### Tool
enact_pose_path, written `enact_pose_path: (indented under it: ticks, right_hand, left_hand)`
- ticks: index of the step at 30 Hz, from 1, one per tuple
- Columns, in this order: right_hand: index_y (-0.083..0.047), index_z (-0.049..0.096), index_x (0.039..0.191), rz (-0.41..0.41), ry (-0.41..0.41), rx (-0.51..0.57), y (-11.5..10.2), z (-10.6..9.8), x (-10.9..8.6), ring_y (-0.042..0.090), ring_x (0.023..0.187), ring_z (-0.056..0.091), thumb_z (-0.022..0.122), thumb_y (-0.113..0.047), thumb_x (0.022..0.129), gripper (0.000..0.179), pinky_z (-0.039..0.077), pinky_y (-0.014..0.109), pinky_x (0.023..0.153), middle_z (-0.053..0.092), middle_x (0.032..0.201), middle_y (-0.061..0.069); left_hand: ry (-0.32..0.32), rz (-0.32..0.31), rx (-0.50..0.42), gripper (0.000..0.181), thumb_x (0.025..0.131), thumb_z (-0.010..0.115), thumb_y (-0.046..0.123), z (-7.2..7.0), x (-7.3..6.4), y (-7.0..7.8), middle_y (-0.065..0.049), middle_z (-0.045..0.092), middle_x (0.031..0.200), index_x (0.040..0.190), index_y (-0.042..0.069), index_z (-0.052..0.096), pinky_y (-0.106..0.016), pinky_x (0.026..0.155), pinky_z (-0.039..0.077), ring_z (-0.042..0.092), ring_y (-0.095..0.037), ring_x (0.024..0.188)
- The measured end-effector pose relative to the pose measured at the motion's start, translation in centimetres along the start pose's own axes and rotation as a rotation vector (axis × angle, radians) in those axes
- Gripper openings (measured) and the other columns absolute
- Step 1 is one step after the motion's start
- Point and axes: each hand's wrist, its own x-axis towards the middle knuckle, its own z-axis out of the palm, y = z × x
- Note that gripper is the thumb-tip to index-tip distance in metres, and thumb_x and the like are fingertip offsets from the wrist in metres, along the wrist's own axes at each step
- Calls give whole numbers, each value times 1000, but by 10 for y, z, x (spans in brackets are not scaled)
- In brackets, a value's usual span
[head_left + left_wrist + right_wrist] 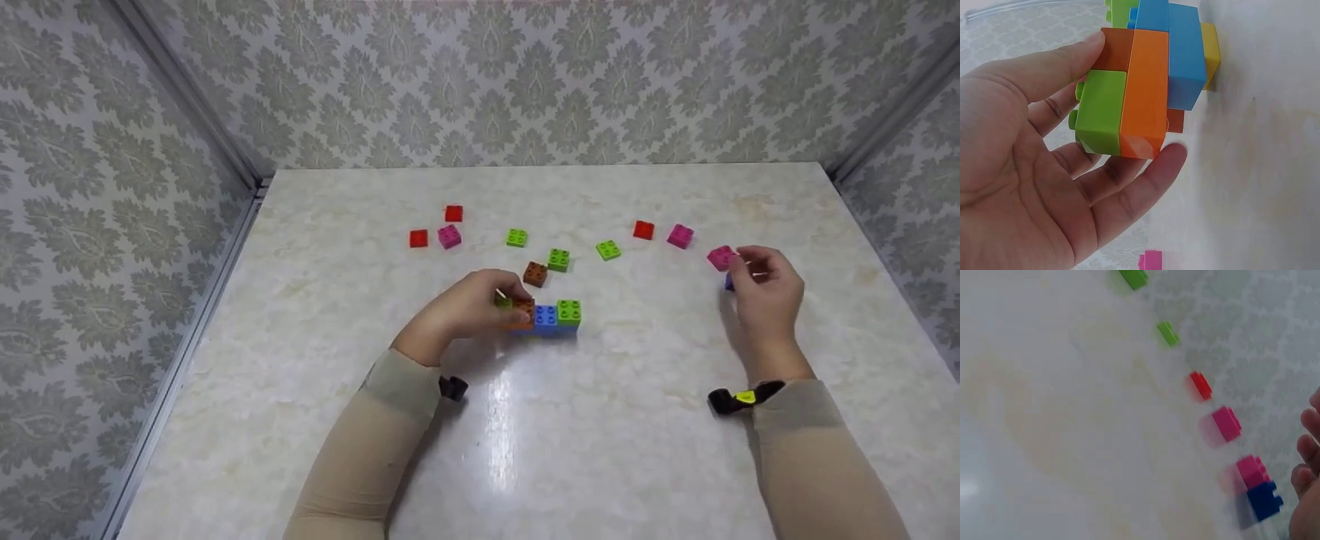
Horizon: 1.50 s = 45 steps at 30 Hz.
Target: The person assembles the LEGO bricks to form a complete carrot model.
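Note:
My left hand (474, 304) grips a built stack of toy building bricks (546, 316) near the table's middle. In the left wrist view, the thumb presses a brown brick (1117, 48) while fingers reach behind. Below it sit an orange brick (1145, 90), a green brick (1100, 109), blue bricks (1186, 62) and a yellow brick (1211, 53). At the right, my right hand (772, 292) hovers with loosely bent fingers by a dark blue brick (1264, 500). That brick stands against a pink brick (1251, 471); a gap shows between it and the fingers in the right wrist view.
Loose bricks lie scattered behind the hands: a brown one (535, 274), several green ones (559, 259), red flat ones (643, 229) and more pink ones (681, 235). Patterned walls (495, 82) enclose the table (600, 450) at the back and sides.

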Motion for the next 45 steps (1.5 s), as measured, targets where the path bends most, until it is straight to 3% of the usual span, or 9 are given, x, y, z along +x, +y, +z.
enact_pose_path:
  ticks: [5, 9, 14, 18, 21, 29, 36, 45]
  right_hand:
    - [-4, 73, 138, 76, 8, -178, 14, -17, 11, 6, 97, 50, 69, -25, 111, 34, 43, 18, 76, 59, 111, -19]
    - [-8, 71, 144, 137, -75, -320, 16, -22, 14, 12, 104, 47, 63, -26, 109, 40, 41, 27, 82, 61, 126, -5]
    - [-3, 68, 149, 149, -167, -409, 20, -25, 14, 31, 126, 52, 59, -21, 108, 45, 46, 43, 102, 60, 154, 20]
    - [-1, 64, 155, 179, -217, -431, 22, -27, 14, 45, 153, 45, 58, -24, 109, 51, 43, 62, 125, 53, 166, 27]
    - [1, 61, 157, 186, -255, -459, 22, -27, 16, 50, 161, 38, 59, -22, 107, 55, 35, 68, 133, 52, 167, 29]
    - [4, 61, 156, 133, -315, -477, 22, -29, 18, 55, 157, 45, 65, -18, 101, 59, 37, 71, 131, 57, 161, 34]
    - [2, 58, 159, 141, -345, -466, 18, -26, 15, 50, 156, 45, 66, -19, 101, 62, 38, 68, 130, 54, 165, 31]
    - [0, 59, 158, 102, -382, -434, 6, -12, 5, 44, 140, 54, 68, -18, 100, 61, 47, 63, 120, 57, 160, 27]
  left_hand:
    - [3, -12, -39, 20, 102, 86, 20, -3, -1, -3, 0, 82, 125, 122, 17, 83, -41, 103, 59, 71, -20, 111]
    - [-6, -22, -58, 20, 102, 86, 21, -2, 0, -4, 1, 82, 125, 121, 19, 82, -37, 98, 58, 71, -18, 108]
    - [-16, -25, -45, 19, 103, 85, 21, -1, 1, -3, 0, 81, 126, 122, 19, 81, -38, 99, 57, 70, -19, 109]
    - [-21, -26, -41, 19, 103, 85, 22, 0, 3, -4, 0, 81, 127, 122, 19, 81, -40, 101, 57, 69, -19, 110]
    - [-24, -23, -42, 20, 103, 85, 23, 0, 3, -5, 0, 81, 127, 122, 19, 81, -41, 103, 57, 69, -19, 110]
    - [-27, -16, -48, 21, 103, 85, 21, -1, 2, -3, 0, 81, 128, 122, 18, 81, -42, 105, 57, 70, -19, 111]
    - [-22, -12, -38, 21, 102, 86, 22, -1, 2, -5, 1, 82, 126, 122, 19, 81, -40, 101, 57, 70, -19, 109]
    - [-19, -19, -22, 21, 103, 86, 23, -1, 4, -4, 0, 81, 128, 123, 19, 81, -42, 104, 56, 68, -19, 110]
